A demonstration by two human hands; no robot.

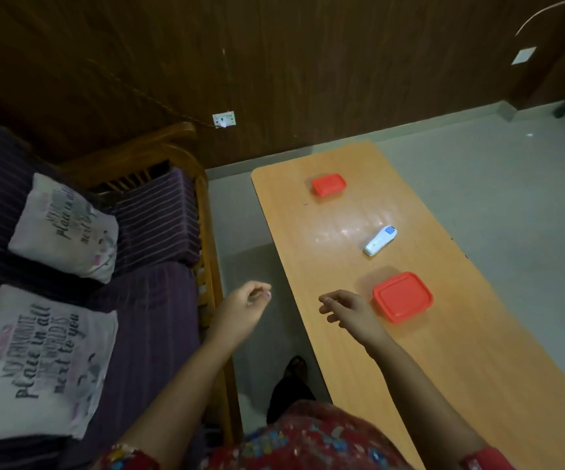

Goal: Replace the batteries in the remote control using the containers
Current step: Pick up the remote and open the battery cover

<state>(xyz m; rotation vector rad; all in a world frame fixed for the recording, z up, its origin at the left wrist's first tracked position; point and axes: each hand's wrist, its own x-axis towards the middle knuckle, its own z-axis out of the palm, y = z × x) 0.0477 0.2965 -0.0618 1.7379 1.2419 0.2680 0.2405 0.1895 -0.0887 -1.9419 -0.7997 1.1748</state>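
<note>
A white remote control (pixel 380 240) with a blue patch at its far end lies on the long wooden table (pixel 450 334). A square red-lidded container (pixel 402 296) stands nearer to me, its lid on. A smaller red-lidded container (pixel 329 184) sits at the table's far end, also closed. My right hand (pixel 349 310) hovers over the table just left of the square container, fingers loosely curled and holding nothing. My left hand (pixel 245 305) hangs over the floor gap left of the table, fingers curled in, nothing visible in it.
A wooden sofa (pixel 203 205) with purple striped cushions and two printed pillows (pixel 64 228) stands to the left. A narrow strip of grey floor (pixel 240 232) separates sofa and table. My foot (pixel 291 385) is on that strip. A wood-panelled wall with a socket (pixel 224 119) lies behind.
</note>
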